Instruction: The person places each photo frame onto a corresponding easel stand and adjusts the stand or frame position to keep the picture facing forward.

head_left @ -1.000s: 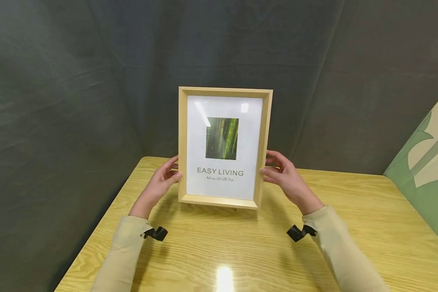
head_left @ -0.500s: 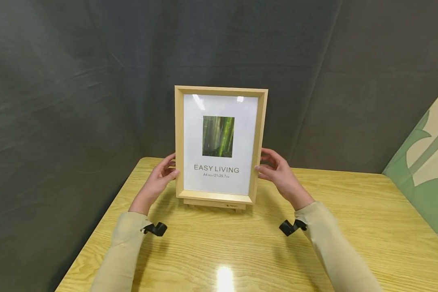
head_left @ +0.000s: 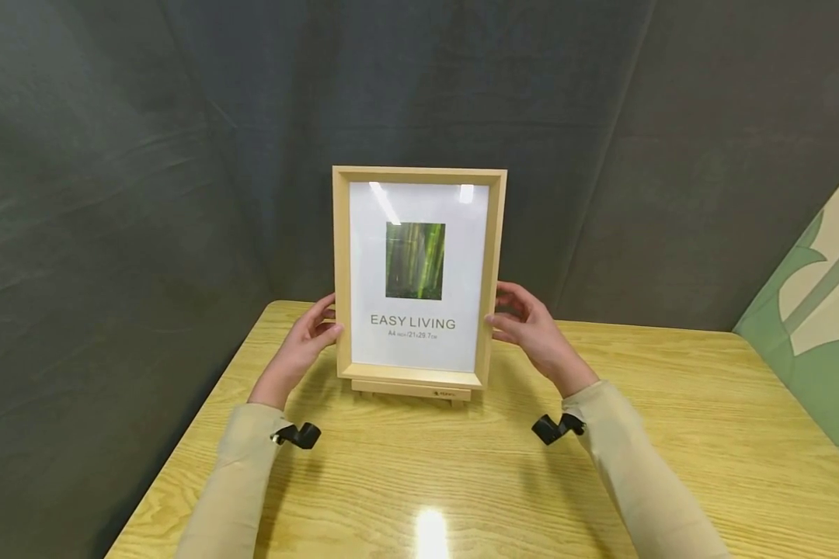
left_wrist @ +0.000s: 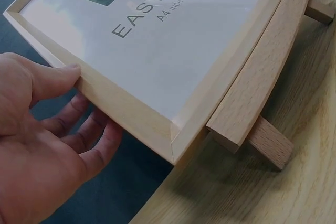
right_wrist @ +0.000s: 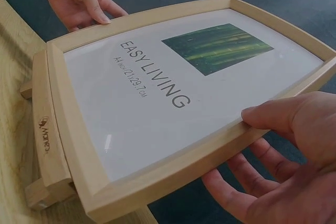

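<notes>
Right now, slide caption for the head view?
Left hand and right hand hold a framed picture by its sides at a wooden ledge.

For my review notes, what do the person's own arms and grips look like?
The left sleeve and right sleeve are long, plain and pale beige. The left fixture and right fixture, small and black, jut inward at the sleeve ends. The left grip and right grip are bare, without gloves. No cables show.
</notes>
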### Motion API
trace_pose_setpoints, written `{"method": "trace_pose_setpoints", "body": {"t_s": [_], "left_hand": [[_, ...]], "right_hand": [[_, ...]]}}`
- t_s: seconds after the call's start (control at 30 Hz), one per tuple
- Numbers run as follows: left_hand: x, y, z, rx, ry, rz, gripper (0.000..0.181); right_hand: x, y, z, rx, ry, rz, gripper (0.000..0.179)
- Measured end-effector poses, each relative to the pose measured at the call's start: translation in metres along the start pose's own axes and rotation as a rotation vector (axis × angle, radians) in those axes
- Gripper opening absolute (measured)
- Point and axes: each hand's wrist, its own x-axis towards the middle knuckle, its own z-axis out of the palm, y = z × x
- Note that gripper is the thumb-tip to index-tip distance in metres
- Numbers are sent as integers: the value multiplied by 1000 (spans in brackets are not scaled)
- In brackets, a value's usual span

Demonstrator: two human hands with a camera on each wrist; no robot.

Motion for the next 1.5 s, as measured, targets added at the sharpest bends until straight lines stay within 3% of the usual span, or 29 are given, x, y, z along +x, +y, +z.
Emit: {"method": "trace_pose_setpoints", "body": {"t_s": [0.07,0.3,0.6,0.77,1.03,1.2,1.37,1.5], "left_hand": [[-2,6,1,3,-4,-19,57],[6,-20,-4,-13,7,-55,57],[0,-25,2,-5,43,-154,58],[-7,-27,3,-94,26,-258,65],[-22,-34,-1,-161,5,-383,62],[-32,-40,2,-286,-28,-462,63],[-38,-44,7,-408,3,-511,52],[-40,-48,9,-463,6,-517,50]], "right_hand": [[0,-1,0,6,-2,-1,57],[-2,-1,0,20,-2,7,55],[-6,4,0,-8,5,47,53],[-17,8,-5,-10,-24,97,56],[-37,25,-19,12,-102,181,52],[-45,42,-22,51,-125,272,53],[-51,59,-16,129,-191,346,56],[-55,68,-6,222,-198,408,56]]}}
